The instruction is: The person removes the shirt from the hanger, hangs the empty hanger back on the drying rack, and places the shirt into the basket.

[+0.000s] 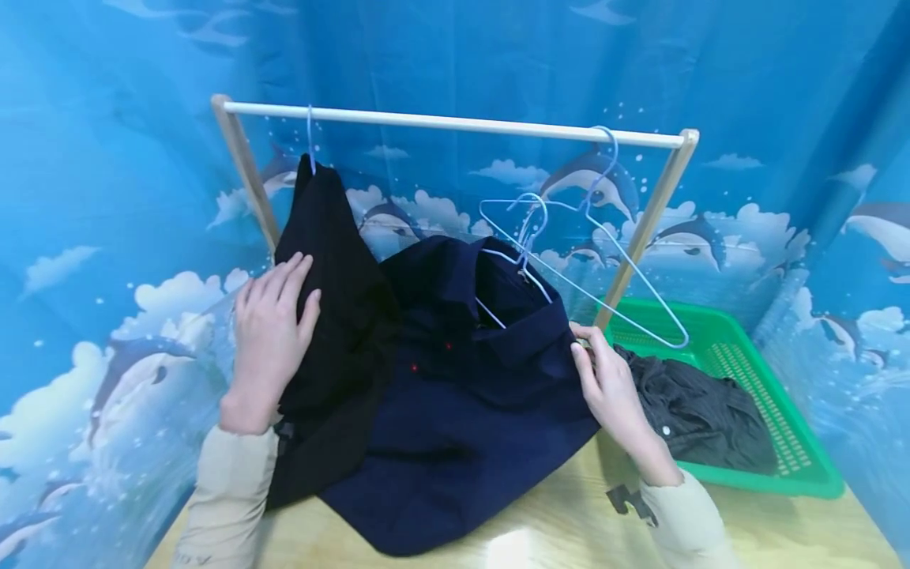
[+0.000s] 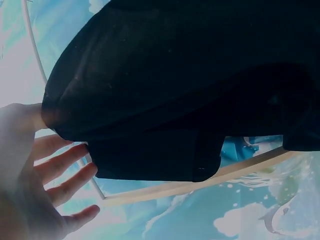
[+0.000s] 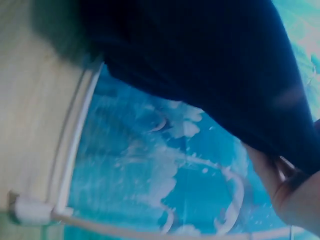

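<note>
A navy collared shirt (image 1: 455, 442) spreads across the middle of the head view, with a light-blue wire hanger (image 1: 529, 273) inside its neck opening. The hanger's hook stands below the rail. My right hand (image 1: 613, 383) pinches the shirt at its right shoulder; the right wrist view shows the thumb and fingers at the fabric's edge. To the left, a black garment (image 1: 323, 261) hangs by a hook from the rail. My left hand (image 1: 273, 324) lies against that black garment with straight fingers. In the left wrist view its fingers (image 2: 67, 167) are spread beside dark cloth.
A rack with a white rail (image 1: 441, 122) and wooden legs stands on the wooden table (image 1: 554, 514). An unloaded wire hanger (image 1: 643, 276) hangs at the rail's right. Behind it, a green basket (image 1: 803, 442) holds dark crumpled clothing (image 1: 704, 415). A blue dolphin-print curtain surrounds the table.
</note>
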`<state>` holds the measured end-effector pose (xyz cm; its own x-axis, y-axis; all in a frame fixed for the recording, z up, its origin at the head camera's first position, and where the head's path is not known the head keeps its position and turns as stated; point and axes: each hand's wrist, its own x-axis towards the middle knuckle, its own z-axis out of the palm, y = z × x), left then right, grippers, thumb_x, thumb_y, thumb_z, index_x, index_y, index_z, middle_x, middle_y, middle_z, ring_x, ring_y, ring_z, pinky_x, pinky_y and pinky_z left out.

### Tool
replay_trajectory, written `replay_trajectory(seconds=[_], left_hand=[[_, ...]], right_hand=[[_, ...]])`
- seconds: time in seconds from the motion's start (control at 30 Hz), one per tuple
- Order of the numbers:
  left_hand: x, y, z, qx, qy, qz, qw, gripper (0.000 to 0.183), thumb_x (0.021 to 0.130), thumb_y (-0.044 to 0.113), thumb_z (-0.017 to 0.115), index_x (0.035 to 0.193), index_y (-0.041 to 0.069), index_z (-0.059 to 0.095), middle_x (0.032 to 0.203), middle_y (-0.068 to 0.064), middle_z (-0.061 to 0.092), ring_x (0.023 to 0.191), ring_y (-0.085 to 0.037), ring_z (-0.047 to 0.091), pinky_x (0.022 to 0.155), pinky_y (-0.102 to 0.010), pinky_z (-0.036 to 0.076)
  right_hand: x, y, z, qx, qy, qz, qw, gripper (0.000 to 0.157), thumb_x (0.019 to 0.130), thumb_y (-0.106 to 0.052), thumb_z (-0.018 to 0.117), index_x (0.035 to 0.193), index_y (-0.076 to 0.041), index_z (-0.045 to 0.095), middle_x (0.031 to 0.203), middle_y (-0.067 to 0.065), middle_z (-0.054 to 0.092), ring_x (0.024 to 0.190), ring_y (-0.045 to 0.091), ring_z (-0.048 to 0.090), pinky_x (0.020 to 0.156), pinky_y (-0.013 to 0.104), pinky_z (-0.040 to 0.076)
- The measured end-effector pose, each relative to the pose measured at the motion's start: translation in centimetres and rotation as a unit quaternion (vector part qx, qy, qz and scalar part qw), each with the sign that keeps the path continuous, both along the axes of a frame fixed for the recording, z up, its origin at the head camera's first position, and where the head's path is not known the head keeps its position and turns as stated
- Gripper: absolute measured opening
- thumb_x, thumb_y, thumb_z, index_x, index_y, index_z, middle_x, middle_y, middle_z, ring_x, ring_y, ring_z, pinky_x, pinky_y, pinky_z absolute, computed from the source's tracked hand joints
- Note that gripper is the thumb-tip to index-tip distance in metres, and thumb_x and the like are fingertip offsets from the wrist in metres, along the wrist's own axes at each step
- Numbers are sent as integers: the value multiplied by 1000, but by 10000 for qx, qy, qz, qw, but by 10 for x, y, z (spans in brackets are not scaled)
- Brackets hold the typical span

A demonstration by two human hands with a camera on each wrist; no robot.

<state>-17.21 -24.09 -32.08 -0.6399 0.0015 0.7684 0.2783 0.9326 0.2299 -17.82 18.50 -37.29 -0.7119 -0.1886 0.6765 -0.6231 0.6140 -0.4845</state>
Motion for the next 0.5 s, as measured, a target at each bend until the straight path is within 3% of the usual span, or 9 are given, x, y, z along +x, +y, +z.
replay_trajectory(seconds=[0.1,0.13,0.3,0.5], left_hand=[[2,-2,1,17,0,2,10000,44,101,15,63,143,3,56,145,-19,55,131,-42,50,111,-63,32],[3,-2,1,25,-4,5,10000,44,101,14,63,143,3,56,145,-19,55,131,-42,50,111,-63,32],[4,-7,2,11,33,9,10000,43,102,13,61,143,4,57,146,-18,55,131,-43,50,113,-63,29],[6,-12,4,-52,83,49,9999,42,103,14,60,143,6,57,145,-17,56,132,-43,50,116,-62,28]], right_hand=[[6,15,-9,-2,180,48,9998,21,102,4,52,122,5,61,115,17,69,88,23,70,78,10,43],[8,21,-11,-7,250,56,9997,22,101,6,52,121,5,61,105,15,69,80,18,67,73,10,42],[22,49,-17,-91,585,96,9982,25,101,7,51,124,6,61,88,10,63,60,1,40,57,19,35],[34,86,-19,-257,773,-96,9966,22,104,2,50,121,10,61,75,0,55,56,-4,36,50,19,31]])
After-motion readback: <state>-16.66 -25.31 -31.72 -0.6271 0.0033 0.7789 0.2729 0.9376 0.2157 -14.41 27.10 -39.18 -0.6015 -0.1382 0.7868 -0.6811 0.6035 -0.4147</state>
